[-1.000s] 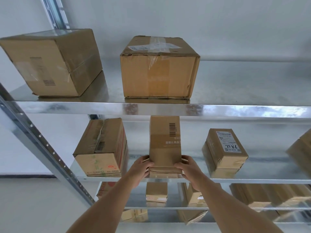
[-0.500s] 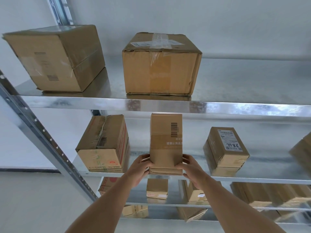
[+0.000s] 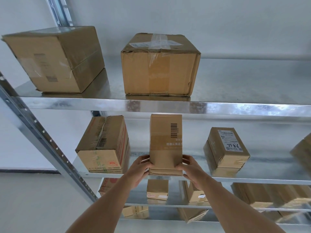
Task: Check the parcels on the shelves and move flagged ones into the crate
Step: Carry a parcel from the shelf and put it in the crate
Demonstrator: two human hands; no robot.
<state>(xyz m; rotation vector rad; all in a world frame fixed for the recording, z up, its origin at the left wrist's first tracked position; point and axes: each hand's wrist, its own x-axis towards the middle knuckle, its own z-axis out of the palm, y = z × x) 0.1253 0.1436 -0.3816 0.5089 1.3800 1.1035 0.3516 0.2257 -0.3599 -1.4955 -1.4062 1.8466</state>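
- Since a second earlier the view had tilted slightly; the narrow parcel and both hands had barely shifted.
- The left hand and right hand gripped its lower sides, fingers curled round the edges.
- It stood upright at the middle shelf front edge, between a taped box and a labelled box.
- Judged step: checking it. No flag showed; next it needs turning to see the hidden faces.
- No crate was in view.

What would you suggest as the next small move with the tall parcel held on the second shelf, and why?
Probably turn the tall parcel to check another side: left hand and right hand grip its base, and the visible face shows only a barcode and printed text, no evident flag.
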